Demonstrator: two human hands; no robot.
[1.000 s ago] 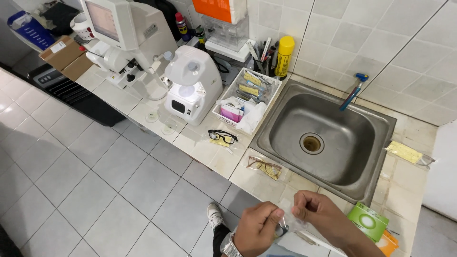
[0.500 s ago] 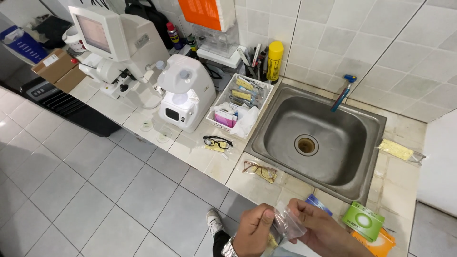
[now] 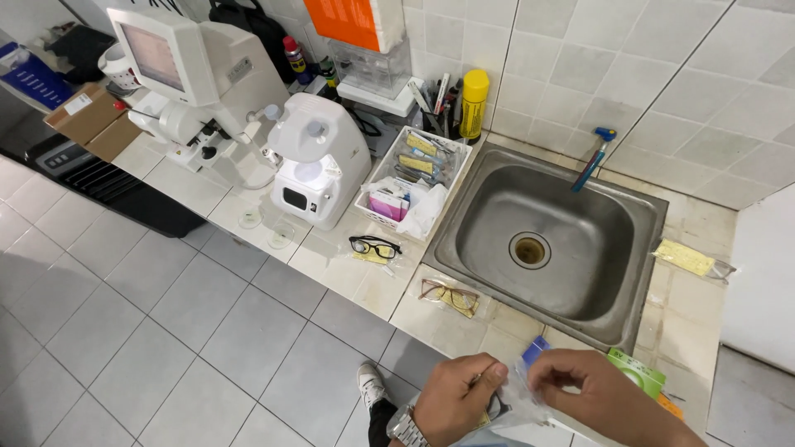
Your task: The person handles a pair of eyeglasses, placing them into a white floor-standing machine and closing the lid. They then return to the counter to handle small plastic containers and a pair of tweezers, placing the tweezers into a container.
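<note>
A crinkled clear plastic bag, its contents hard to make out, is pinched between the left hand and right hand. Behind the right hand, a green round package is half hidden.

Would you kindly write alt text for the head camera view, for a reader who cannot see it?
Seen from above, a left hand and right hand hold a clear plastic bag at a tiled counter. Beyond are a steel sink, black glasses, brown-framed glasses and white machines.
</note>
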